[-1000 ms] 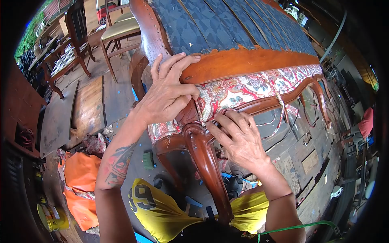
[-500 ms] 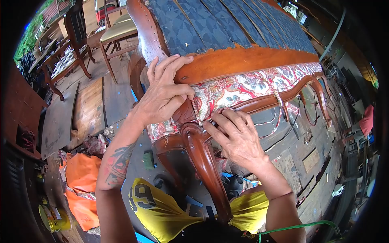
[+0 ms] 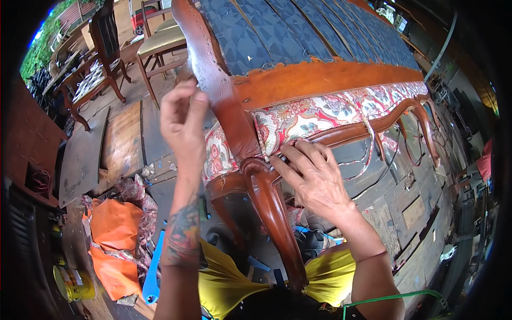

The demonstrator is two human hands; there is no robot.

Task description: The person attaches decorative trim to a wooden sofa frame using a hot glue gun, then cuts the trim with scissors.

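An upholstered seat bench (image 3: 298,74) with a carved wooden frame fills the middle, its floral fabric (image 3: 314,114) bordered by brown wood. My right hand (image 3: 312,173) presses its bent fingertips at the lower edge of that fabric, beside the top of the carved front leg (image 3: 269,205), on a narrow strip of patterned piping (image 3: 261,141). A loose length of piping (image 3: 369,149) hangs from the seat to the right. Left of the wooden corner post (image 3: 234,125), my left hand (image 3: 184,114) is raised and smeared, fingers bent, apart from the fabric.
Blue fabric panels (image 3: 234,42) cover the upper part. Behind on the left stand wooden chairs (image 3: 160,45). Orange material (image 3: 114,224), a blue tool-like piece (image 3: 153,272) and a yellow bucket (image 3: 74,282) lie at lower left. A green cord (image 3: 394,296) crosses at lower right.
My left hand has lifted off the wooden post and fabric corner and moved left. My right hand keeps its place at the fabric edge. The view has shifted slightly.
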